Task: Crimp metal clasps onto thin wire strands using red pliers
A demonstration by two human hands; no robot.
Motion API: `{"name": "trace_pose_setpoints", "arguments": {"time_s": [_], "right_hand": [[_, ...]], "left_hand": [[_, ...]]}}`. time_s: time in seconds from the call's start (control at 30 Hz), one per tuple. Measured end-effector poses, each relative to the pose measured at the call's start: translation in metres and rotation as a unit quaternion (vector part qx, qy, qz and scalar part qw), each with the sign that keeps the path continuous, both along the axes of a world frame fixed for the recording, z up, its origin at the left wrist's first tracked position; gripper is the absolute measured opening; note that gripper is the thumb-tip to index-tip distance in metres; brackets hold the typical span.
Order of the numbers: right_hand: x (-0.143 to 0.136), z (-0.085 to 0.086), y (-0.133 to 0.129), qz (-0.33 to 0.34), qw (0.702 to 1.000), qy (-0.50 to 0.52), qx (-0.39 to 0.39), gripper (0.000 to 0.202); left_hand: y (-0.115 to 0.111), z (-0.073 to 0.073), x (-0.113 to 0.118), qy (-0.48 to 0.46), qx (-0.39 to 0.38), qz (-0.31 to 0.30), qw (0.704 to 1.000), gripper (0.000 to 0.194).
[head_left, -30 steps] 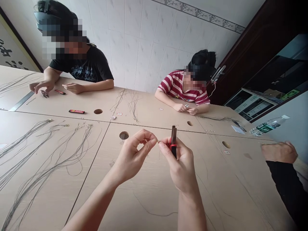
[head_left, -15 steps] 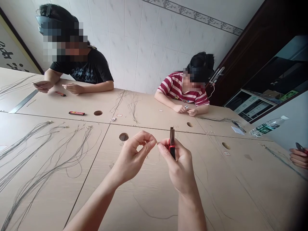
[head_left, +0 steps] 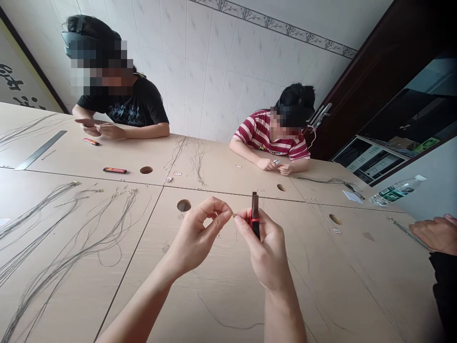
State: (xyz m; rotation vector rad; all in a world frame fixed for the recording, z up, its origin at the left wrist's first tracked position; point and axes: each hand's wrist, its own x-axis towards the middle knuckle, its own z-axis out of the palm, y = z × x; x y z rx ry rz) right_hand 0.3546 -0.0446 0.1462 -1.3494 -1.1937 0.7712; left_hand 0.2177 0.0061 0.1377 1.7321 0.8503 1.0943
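Note:
Over the middle of the table, my left hand [head_left: 200, 233] is closed, thumb and forefinger pinching a tiny gold-coloured metal piece [head_left: 233, 215]. It looks like a jewellery fitting, too small to make out fully. My right hand [head_left: 266, 243] meets it from the other side, thumb and finger pressed at the same piece. Tucked in that right hand, dark jaws upward, are pliers [head_left: 254, 214] with red and black parts. A short thin strand hangs below the fingertips. On the table beneath my wrists lies a thin dark cord [head_left: 235, 327].
Bundles of dark cords [head_left: 82, 252] with metal ends lie at left. Two co-workers sit opposite, hands on the table [head_left: 200, 295]. Round holes [head_left: 183, 205] pierce the tabletop. A metal ruler [head_left: 43, 148], a red-black tube [head_left: 114, 170] and a plastic bottle [head_left: 398, 190] are farther out. Another person's hand [head_left: 435, 234] rests at right.
My hands stay nearly still, pinched together. The far-left co-worker's hands have come together. At right, another person's hand with pliers has given way to a hand and dark sleeve reaching farther in.

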Motion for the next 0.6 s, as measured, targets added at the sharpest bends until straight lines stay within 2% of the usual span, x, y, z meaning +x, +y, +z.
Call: {"name": "trace_pose_setpoints", "arguments": {"time_s": [0.6], "right_hand": [[0.0000,0.0007,0.0001,0.000,1.000,0.003,-0.005,0.022]], "left_hand": [[-0.0008,-0.0012,-0.0008,0.003,0.004,-0.005,1.000,0.020]]}}
